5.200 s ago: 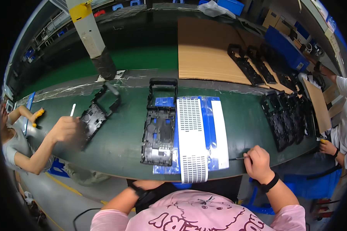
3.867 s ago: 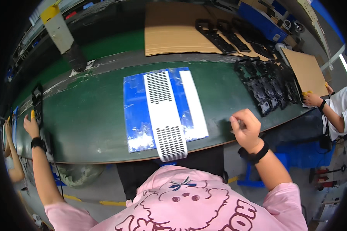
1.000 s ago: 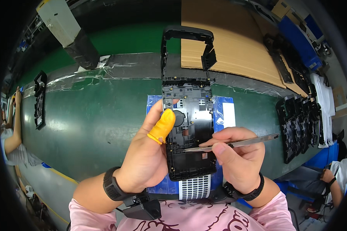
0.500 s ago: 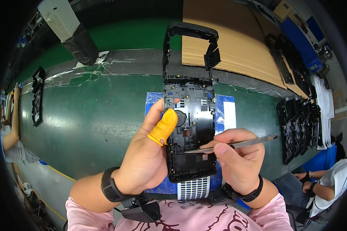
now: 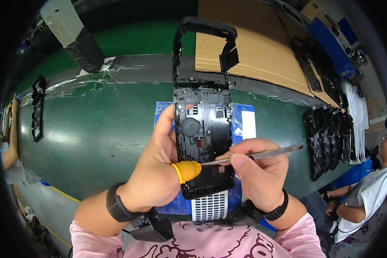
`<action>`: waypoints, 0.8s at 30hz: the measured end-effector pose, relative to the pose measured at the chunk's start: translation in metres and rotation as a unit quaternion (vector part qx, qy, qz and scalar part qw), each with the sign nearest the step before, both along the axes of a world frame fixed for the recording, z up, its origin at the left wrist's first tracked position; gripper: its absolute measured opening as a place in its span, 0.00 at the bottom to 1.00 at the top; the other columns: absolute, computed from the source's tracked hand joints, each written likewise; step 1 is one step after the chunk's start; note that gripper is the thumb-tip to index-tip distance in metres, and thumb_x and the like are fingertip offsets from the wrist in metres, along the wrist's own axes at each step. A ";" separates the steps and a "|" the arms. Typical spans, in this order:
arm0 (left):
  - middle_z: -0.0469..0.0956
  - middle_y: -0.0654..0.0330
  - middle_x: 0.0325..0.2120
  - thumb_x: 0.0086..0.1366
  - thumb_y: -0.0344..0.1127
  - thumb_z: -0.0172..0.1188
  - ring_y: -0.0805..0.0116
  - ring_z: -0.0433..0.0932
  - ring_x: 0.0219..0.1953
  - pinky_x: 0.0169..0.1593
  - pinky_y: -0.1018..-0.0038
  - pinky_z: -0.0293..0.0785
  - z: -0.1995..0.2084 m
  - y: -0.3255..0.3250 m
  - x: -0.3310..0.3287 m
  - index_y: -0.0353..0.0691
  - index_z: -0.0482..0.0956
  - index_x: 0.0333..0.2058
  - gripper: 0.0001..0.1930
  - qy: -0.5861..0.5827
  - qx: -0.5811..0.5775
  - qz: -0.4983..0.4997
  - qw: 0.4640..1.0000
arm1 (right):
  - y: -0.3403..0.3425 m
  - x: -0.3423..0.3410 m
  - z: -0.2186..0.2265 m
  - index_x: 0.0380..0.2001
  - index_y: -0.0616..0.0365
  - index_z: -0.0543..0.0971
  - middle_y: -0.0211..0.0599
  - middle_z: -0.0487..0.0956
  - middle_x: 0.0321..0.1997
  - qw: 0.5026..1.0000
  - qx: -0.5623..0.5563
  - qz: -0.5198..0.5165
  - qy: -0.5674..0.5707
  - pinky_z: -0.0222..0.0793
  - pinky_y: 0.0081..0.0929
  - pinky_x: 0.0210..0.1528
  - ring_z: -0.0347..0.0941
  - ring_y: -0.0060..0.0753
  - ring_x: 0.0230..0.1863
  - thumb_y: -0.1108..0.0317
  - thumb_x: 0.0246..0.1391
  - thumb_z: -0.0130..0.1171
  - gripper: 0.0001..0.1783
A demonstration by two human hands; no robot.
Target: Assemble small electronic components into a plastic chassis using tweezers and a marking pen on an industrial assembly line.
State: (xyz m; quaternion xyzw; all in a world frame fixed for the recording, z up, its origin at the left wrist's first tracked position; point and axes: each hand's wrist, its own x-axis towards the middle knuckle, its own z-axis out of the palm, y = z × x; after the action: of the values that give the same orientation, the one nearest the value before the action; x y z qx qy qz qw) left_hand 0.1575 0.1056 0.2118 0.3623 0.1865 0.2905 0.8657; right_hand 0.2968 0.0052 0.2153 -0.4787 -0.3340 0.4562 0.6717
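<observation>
My left hand (image 5: pixel 148 182) is closed around the left side of a long black plastic housing (image 5: pixel 219 135), which has an open frame at its far end. A yellow finger cot (image 5: pixel 187 171) covers the left thumb, which presses on the lower part of the housing. Metal tweezers (image 5: pixel 273 153) are pinched in my right hand (image 5: pixel 263 176), to the right of the housing. Their tip lies over the housing, right at the tip of the thumb. Whether anything is between the points is too small to tell.
Under the housing are a blue mat (image 5: pixel 163 112) and a white sheet with rows of dark pieces (image 5: pixel 209 207). Several black housings (image 5: pixel 324 137) stand at the right, beside white sheets (image 5: pixel 354 122). Another black part (image 5: pixel 38 109) lies far left. Cardboard (image 5: pixel 262 64) covers the back; a person (image 5: pixel 365 198) sits at right.
My left thumb has moved from the middle of the housing down to the tweezers' tip. The round black disc on the housing is now uncovered. The right hand still holds the tweezers.
</observation>
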 end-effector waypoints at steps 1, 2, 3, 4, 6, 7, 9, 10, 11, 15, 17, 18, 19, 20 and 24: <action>0.64 0.59 0.48 0.41 0.08 0.49 0.69 0.67 0.49 0.50 0.73 0.66 -0.001 0.002 -0.001 0.45 0.49 0.57 0.43 -0.002 -0.002 0.000 1.000 | 0.000 0.001 0.002 0.36 0.69 0.73 0.42 0.77 0.31 1.000 -0.013 0.003 0.013 0.68 0.15 0.31 0.73 0.21 0.29 0.79 0.49 0.53 0.09; 0.64 0.59 0.48 0.41 0.08 0.48 0.68 0.67 0.49 0.50 0.73 0.67 -0.003 0.006 -0.003 0.45 0.48 0.57 0.43 0.007 0.043 0.011 0.999 | 0.001 0.002 0.006 0.37 0.69 0.73 0.41 0.77 0.31 0.999 -0.029 -0.016 0.017 0.66 0.13 0.29 0.70 0.18 0.26 0.79 0.49 0.53 0.10; 0.64 0.58 0.48 0.41 0.08 0.47 0.68 0.67 0.49 0.49 0.72 0.67 -0.002 0.011 -0.002 0.44 0.48 0.57 0.43 0.017 0.088 0.024 0.996 | 0.001 0.003 0.007 0.37 0.69 0.73 0.40 0.77 0.29 0.997 0.026 -0.052 0.055 0.63 0.12 0.25 0.69 0.18 0.23 0.79 0.48 0.54 0.10; 0.65 0.57 0.49 0.38 0.12 0.52 0.64 0.68 0.50 0.49 0.70 0.69 0.003 0.012 -0.002 0.42 0.48 0.58 0.45 0.020 0.068 0.060 0.996 | -0.001 0.006 0.012 0.36 0.69 0.73 0.40 0.77 0.29 0.996 0.027 -0.070 0.058 0.62 0.12 0.24 0.69 0.18 0.23 0.78 0.48 0.54 0.10; 0.65 0.57 0.48 0.41 0.13 0.52 0.64 0.68 0.49 0.49 0.69 0.69 0.011 0.022 -0.004 0.43 0.46 0.59 0.44 -0.008 0.065 0.093 0.993 | -0.004 0.006 0.014 0.36 0.69 0.73 0.40 0.77 0.28 0.994 0.026 -0.091 0.060 0.61 0.12 0.22 0.69 0.18 0.22 0.78 0.48 0.54 0.10; 0.65 0.58 0.47 0.44 0.13 0.53 0.66 0.68 0.47 0.47 0.68 0.70 0.011 0.026 -0.008 0.44 0.47 0.58 0.42 -0.034 0.069 0.107 0.991 | -0.005 0.002 0.011 0.35 0.69 0.73 0.39 0.77 0.26 0.994 -0.052 -0.098 0.023 0.60 0.12 0.20 0.68 0.18 0.21 0.78 0.48 0.54 0.09; 0.65 0.58 0.48 0.51 0.23 0.53 0.66 0.68 0.47 0.50 0.69 0.67 0.009 0.032 -0.011 0.42 0.49 0.58 0.36 -0.030 0.078 0.171 0.982 | -0.005 0.001 -0.002 0.35 0.69 0.73 0.38 0.76 0.24 0.985 -0.132 -0.113 -0.017 0.59 0.12 0.19 0.68 0.17 0.20 0.78 0.48 0.54 0.09; 0.66 0.60 0.47 0.58 0.34 0.50 0.68 0.68 0.48 0.52 0.70 0.64 0.009 0.034 -0.013 0.41 0.54 0.56 0.27 -0.061 0.036 0.139 0.988 | -0.003 0.005 -0.017 0.34 0.69 0.74 0.37 0.75 0.22 0.984 -0.143 -0.107 -0.011 0.58 0.12 0.18 0.68 0.17 0.19 0.78 0.47 0.54 0.09; 0.66 0.60 0.47 0.58 0.34 0.50 0.68 0.68 0.48 0.52 0.70 0.64 0.009 0.034 -0.014 0.41 0.54 0.56 0.27 -0.060 0.035 0.142 0.987 | 0.000 0.005 -0.024 0.34 0.69 0.74 0.35 0.74 0.21 0.984 -0.153 -0.093 -0.003 0.58 0.11 0.17 0.67 0.16 0.18 0.78 0.47 0.54 0.09; 0.67 0.62 0.45 0.64 0.38 0.43 0.70 0.68 0.46 0.50 0.69 0.66 0.009 0.041 -0.016 0.43 0.61 0.52 0.18 0.015 -0.062 0.256 0.965 | 0.001 0.004 -0.023 0.34 0.69 0.74 0.33 0.74 0.20 0.985 -0.141 -0.092 -0.041 0.58 0.10 0.16 0.67 0.15 0.17 0.79 0.47 0.53 0.08; 0.69 0.62 0.43 0.64 0.38 0.43 0.70 0.69 0.45 0.49 0.68 0.68 0.012 0.038 -0.015 0.42 0.63 0.49 0.16 -0.011 -0.046 0.231 0.972 | 0.001 0.004 -0.027 0.34 0.69 0.74 0.33 0.74 0.20 0.985 -0.141 -0.092 -0.037 0.58 0.10 0.16 0.67 0.15 0.17 0.79 0.47 0.53 0.08; 0.69 0.62 0.43 0.64 0.38 0.43 0.70 0.69 0.45 0.49 0.68 0.68 0.013 0.038 -0.015 0.42 0.63 0.49 0.16 -0.013 -0.047 0.231 0.972 | 0.000 0.004 -0.028 0.34 0.69 0.74 0.33 0.74 0.21 0.985 -0.139 -0.094 -0.032 0.58 0.10 0.16 0.67 0.15 0.18 0.79 0.47 0.53 0.08; 0.69 0.62 0.42 0.64 0.39 0.43 0.70 0.70 0.44 0.48 0.69 0.69 0.015 0.037 -0.015 0.42 0.63 0.48 0.15 -0.024 -0.027 0.211 0.977 | 0.001 0.004 -0.027 0.34 0.69 0.74 0.33 0.74 0.21 0.985 -0.139 -0.094 -0.034 0.58 0.10 0.16 0.67 0.15 0.18 0.79 0.47 0.53 0.08; 0.70 0.62 0.41 0.64 0.39 0.43 0.69 0.71 0.43 0.46 0.70 0.69 0.016 0.036 -0.014 0.41 0.64 0.47 0.15 -0.034 -0.006 0.191 0.981 | 0.000 0.003 -0.027 0.34 0.69 0.74 0.34 0.74 0.21 0.985 -0.144 -0.091 -0.035 0.59 0.10 0.17 0.67 0.15 0.18 0.79 0.47 0.53 0.08; 0.71 0.61 0.40 0.64 0.39 0.43 0.70 0.73 0.41 0.44 0.71 0.71 0.017 0.033 -0.012 0.41 0.64 0.46 0.14 -0.023 0.005 0.207 0.978 | 0.003 -0.002 -0.023 0.34 0.69 0.74 0.35 0.75 0.22 0.983 -0.154 -0.083 -0.055 0.60 0.10 0.18 0.68 0.16 0.19 0.79 0.48 0.53 0.08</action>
State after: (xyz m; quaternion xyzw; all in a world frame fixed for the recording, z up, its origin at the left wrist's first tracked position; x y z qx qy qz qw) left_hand 0.1459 0.1386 0.2288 0.3136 0.2355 0.4728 0.7891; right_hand 0.2950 0.0078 0.1924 -0.6266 -0.2551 0.4176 0.6066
